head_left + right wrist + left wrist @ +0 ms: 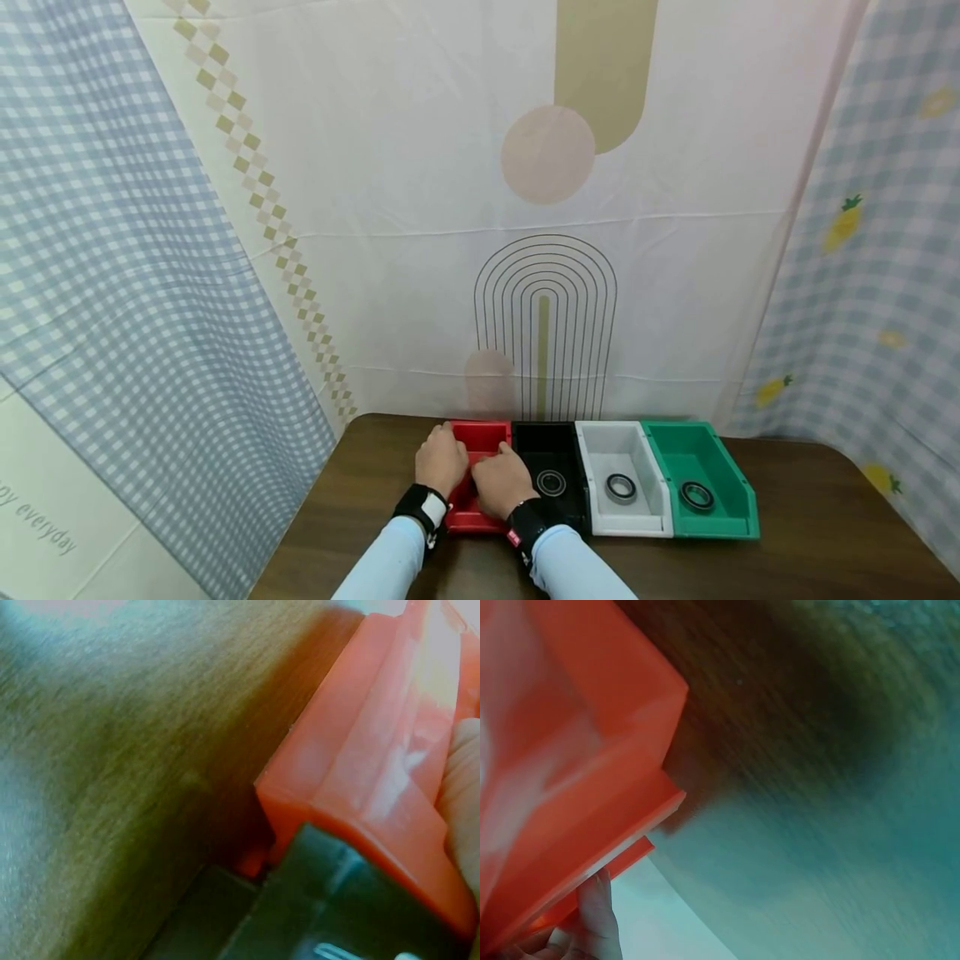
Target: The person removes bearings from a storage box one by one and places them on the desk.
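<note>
I find the red bin (482, 433) at the left end of a row of four on the wood-grain bench (360, 500), with both my hands at it. My left hand (441, 461) is at its left wall — the left wrist view shows a digit up against the lip from outside, the other fingers curled behind, gripping the edge. My right hand (502, 482) stands over the right side of the same bin, its fingers bent and turned inward; whether they clamp anything I cannot tell, since the right wrist view shows only a strip of hand beside the red wall. The hands are near each other but apart.

Directly right of the red bin, I record the black bin (536, 442), then the white bin (607, 437), then the green bin (678, 450) at the end. Each of these three holds one ring lying toward its front: the black bin's ring (551, 494), the white bin's ring (621, 500) and the green bin's ring (697, 507). I wear a dark band on each wrist, over pale blue sleeves — left sleeve (390, 558), right sleeve (573, 562).
</note>
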`<state>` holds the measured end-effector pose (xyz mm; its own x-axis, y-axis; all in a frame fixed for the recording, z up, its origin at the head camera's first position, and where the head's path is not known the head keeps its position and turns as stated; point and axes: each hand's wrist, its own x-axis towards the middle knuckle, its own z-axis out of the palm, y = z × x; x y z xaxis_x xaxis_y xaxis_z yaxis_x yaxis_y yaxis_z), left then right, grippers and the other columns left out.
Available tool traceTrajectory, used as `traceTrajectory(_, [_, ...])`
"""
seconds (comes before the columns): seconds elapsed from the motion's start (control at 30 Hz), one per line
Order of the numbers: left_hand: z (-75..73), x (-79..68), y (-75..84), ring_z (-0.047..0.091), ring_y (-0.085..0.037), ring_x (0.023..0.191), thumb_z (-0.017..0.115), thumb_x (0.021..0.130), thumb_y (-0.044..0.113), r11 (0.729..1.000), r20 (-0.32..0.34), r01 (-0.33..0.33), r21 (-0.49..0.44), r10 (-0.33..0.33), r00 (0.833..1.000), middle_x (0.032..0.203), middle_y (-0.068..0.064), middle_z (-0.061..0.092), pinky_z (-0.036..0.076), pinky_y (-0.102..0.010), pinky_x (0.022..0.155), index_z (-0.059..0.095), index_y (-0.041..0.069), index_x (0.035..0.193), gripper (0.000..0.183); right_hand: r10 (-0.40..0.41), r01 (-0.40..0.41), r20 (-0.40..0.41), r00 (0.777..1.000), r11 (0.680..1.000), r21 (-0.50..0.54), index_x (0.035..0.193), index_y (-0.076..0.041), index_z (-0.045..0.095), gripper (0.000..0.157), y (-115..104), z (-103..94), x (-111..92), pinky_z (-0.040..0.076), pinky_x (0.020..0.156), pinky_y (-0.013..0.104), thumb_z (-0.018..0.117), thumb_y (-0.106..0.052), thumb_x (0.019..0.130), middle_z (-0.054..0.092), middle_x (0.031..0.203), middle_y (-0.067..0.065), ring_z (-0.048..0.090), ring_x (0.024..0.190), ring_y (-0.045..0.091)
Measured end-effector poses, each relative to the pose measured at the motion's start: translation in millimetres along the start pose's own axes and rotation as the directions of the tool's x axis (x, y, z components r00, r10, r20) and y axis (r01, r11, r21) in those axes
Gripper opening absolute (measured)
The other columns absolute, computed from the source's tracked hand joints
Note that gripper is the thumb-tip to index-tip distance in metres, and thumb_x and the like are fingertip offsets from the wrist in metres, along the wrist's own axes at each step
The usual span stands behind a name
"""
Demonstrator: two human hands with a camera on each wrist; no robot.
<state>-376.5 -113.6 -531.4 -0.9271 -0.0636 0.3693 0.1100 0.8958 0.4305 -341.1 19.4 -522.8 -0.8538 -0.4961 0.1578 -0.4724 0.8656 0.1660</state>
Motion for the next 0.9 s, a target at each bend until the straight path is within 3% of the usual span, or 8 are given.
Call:
traceTrajectory(0.37, [-1.4, -2.4, -0.8, 0.077, -0.04, 0.093, 0.064, 0.098, 0.012, 1.0, -0.017, 0.01, -0.014, -0.01, 1.0, 0.108, -0.02, 0.074, 0.065, -0.053, 0.078, 0.068, -0.011, 0.13, 0.039, -0.023, 0.022, -0.044, 0.999, 1.0, -0.02, 0.065, -0.021, 0.063, 0.026, -2, 4.0, -1, 0.049, 0.108, 0.041, 0.079, -0.027, 0.085, 0.063, 0.065, -0.004, 0.071, 0.079, 0.014])
traceTrajectory(0.53, [-4.4, -4.2, -2.9, 0.076, -0.042, 0.093, 0.062, 0.098, 0.008, 0.999, -0.032, 0.022, -0.044, -0.023, 0.999, 0.109, -0.022, 0.074, 0.064, -0.055, 0.079, 0.068, -0.011, 0.13, 0.037, -0.051, 0.049, -0.09, 0.995, 0.999, -0.022, 0.068, -0.021, 0.065, 0.022, -4, 8.3, -3, 0.051, 0.109, 0.043, 0.079, -0.027, 0.083, 0.07, 0.074, -0.004, 0.073, 0.087, 0.014])
traceTrajectory(0.8, [-0.8, -3.3, -1.2, 0.076, -0.042, 0.095, 0.06, 0.1, 0.01, 0.998, -0.018, 0.027, -0.052, -0.028, 0.999, 0.11, -0.021, 0.074, 0.064, -0.055, 0.081, 0.068, -0.01, 0.131, 0.038, -0.053, 0.083, -0.165, 0.985, 0.98, 0.179, 0.089, -0.026, 0.078, 0.003, 5, 10.7, -6, 0.046, 0.093, 0.038, 0.08, -0.027, 0.088, 0.08, 0.102, -0.005, 0.071, 0.093, 0.016])
traceTrajectory(0.9, [-0.4, -2.3, 0.9, 0.076, -0.042, 0.094, 0.06, 0.1, 0.01, 0.997, -0.028, 0.034, -0.069, -0.036, 0.999, 0.109, -0.021, 0.074, 0.063, -0.055, 0.08, 0.069, -0.009, 0.131, 0.037, -0.077, 0.112, -0.165, 0.983, 0.97, 0.215, 0.1, -0.027, 0.08, 0.009, 9, 7.5, -9, 0.044, 0.09, 0.037, 0.079, -0.027, 0.091, 0.079, 0.119, -0.004, 0.07, 0.1, 0.019])
